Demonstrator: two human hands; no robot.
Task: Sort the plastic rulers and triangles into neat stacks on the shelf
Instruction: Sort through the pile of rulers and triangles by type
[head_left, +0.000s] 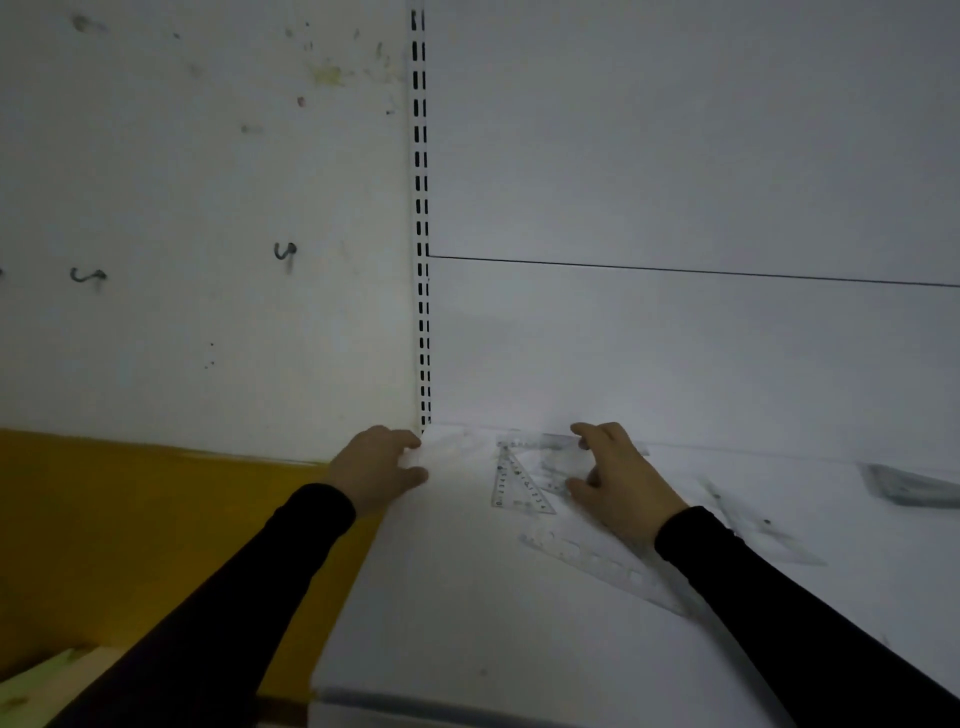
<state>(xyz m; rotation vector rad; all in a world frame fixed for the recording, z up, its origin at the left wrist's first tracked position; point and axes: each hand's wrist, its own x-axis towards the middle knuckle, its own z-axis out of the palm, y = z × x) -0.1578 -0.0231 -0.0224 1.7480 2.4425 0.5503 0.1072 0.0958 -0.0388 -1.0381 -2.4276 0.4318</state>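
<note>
sorting triangles on the shelf (467, 597)
my right hand (621, 480) pinches a clear triangle (558, 460) — left hand (376, 467) fingers curl over the shelf's edge.

The picture is dim and grey overall, with a soft bright patch on the shelf (467, 597) at its back left corner, where the white looks washed out. Light fades toward the picture's edges, and the black sleeves (810, 613) show no detail. The clear triangles (519, 488) near that back corner are faint; their printed marks read only as smudged ticks. Things toward the shelf's right edge are smeared with blur. The slotted upright (421, 218) bows slightly, a wide-angle effect. Shadows are weak and diffuse.
</note>
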